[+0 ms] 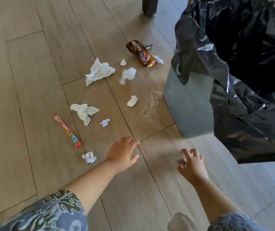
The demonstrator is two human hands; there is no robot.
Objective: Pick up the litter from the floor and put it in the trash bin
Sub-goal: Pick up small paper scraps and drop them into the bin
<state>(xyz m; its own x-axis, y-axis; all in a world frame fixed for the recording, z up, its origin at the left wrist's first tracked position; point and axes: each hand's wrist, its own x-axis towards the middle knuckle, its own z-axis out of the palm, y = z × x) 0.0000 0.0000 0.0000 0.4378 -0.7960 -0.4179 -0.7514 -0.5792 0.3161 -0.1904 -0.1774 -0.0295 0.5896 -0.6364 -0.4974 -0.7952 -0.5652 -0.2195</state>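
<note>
Litter lies on the wood-look floor: a brown snack wrapper (140, 53), a red candy stick wrapper (67, 131), two crumpled white tissues (98, 71) (85, 112), several small paper wads such as one (89, 157) beside my left wrist, and a clear plastic piece (150, 104) next to the bin. The grey trash bin (186, 105) stands at the right, lined with a black bag (241, 55). My left hand (122, 154) hovers low over the floor, empty, fingers apart. My right hand (191, 164) is clawed with spread fingers; a tiny white speck shows at its fingertips.
A dark furniture leg (149, 5) stands at the top, behind the litter. The black bag hangs loosely over the bin's side, down to the floor at the right. A blurred pale object (180, 221) shows at the bottom edge near my right sleeve.
</note>
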